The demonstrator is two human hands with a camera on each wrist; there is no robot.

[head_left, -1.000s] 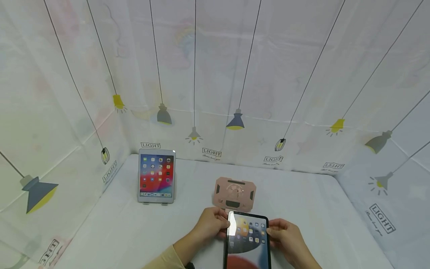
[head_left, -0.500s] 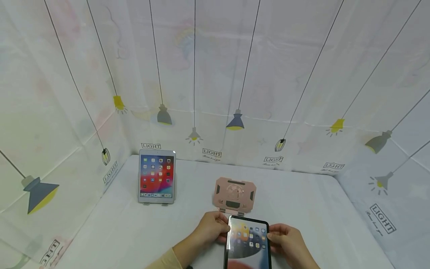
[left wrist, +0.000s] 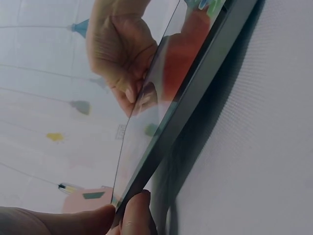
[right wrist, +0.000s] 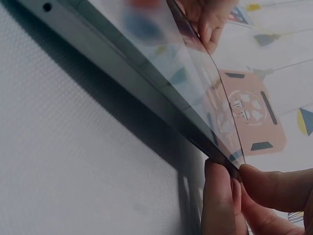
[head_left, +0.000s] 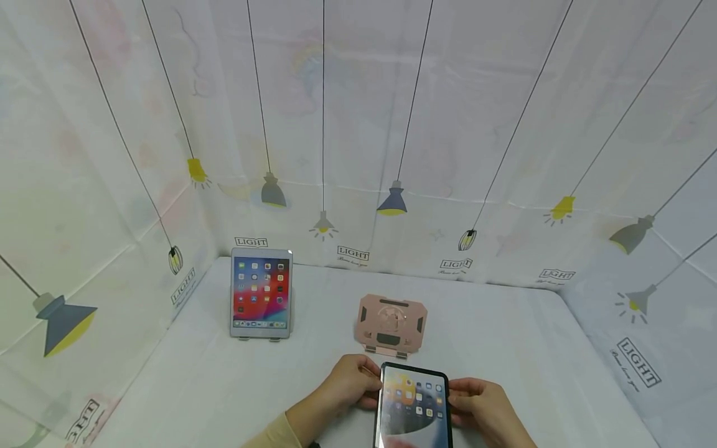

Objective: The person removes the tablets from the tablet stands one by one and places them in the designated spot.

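Note:
A black-framed tablet [head_left: 411, 407] with its screen lit is gripped by both hands near its far corners. My left hand [head_left: 351, 381] pinches its left edge; in the left wrist view the thumb [left wrist: 98, 219] lies on the screen side with fingers below. At the right edge, my right hand [head_left: 486, 407] pinches likewise, thumb [right wrist: 274, 186] at the rim. Both wrist views show the tablet tilted, with a dark shadow on the white cloth beneath. Just beyond it stands a pink tablet stand [head_left: 390, 320], its cut-out plate facing me. The tablet's near end runs out of the head view.
A second, white-framed tablet [head_left: 261, 292] with a lit screen leans on a small stand at the back left. White cloth [head_left: 521, 348] covers the table. A curtain [head_left: 358, 124] printed with hanging lamps encloses the back and sides.
Both hands have drawn the tablet slightly toward me, away from the pink stand. The stand's lower hinges now show beyond the tablet's far edge.

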